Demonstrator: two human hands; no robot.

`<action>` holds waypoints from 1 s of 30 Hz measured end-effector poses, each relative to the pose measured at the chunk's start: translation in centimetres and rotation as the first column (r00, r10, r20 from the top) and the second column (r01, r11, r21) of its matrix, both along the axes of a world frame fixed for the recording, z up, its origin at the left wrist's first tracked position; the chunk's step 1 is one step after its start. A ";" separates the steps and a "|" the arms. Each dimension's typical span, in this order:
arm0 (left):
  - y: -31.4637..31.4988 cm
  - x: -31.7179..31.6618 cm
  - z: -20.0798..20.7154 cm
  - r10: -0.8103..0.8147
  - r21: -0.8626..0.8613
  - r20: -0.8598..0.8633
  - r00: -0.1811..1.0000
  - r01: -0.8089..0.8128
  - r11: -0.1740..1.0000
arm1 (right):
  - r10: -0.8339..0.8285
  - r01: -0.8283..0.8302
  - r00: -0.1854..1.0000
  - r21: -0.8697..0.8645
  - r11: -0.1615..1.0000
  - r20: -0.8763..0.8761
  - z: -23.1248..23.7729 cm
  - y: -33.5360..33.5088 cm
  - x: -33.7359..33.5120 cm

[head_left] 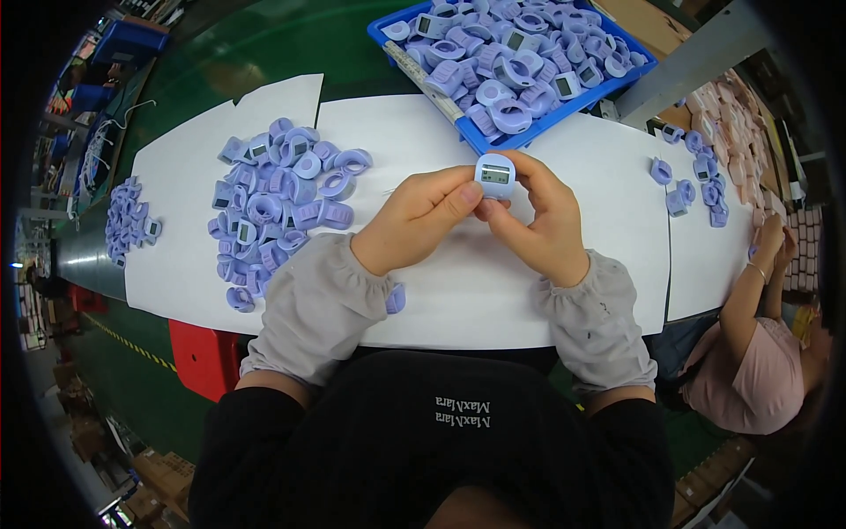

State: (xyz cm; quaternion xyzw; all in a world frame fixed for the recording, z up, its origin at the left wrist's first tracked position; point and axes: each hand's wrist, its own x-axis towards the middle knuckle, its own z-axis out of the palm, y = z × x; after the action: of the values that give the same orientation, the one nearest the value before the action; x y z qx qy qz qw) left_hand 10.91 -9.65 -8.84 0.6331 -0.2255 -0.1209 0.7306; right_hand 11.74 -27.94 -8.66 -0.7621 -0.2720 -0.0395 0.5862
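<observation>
Your counter (495,175), small, rounded, lilac plastic, grey screen facing you, upright, raised above the white sheet, pinched between your two hands' fingertips, just below the blue bin.

We are on a factory assembly line, long green belt (264,44) across the top, blue bin (520,132) of purple parts upper centre, piles (282,203) at left, co-worker (758,353) lower right
</observation>
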 end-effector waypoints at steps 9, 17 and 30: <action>0.2 -0.6 0.7 0.070 0.148 -0.039 0.997 -0.063 0.987 | -0.041 0.042 0.999 0.012 0.999 -0.031 0.5 -0.2 -0.1; 7.0 1.2 4.7 0.358 0.756 0.516 0.778 -0.610 0.235 | -0.790 0.848 0.512 -0.341 0.405 0.336 1.4 -13.4 6.3; 5.3 1.3 3.1 0.388 0.589 0.196 0.901 -0.424 0.687 | -0.232 0.220 0.950 0.082 0.972 0.208 0.9 -3.6 2.0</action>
State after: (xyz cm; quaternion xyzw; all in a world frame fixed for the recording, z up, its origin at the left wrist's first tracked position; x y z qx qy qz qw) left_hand 12.24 -4.33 -5.76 0.8739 -0.0477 -0.0056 0.4838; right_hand 13.75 -31.51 -7.74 -0.7622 -0.2437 -0.1968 0.5665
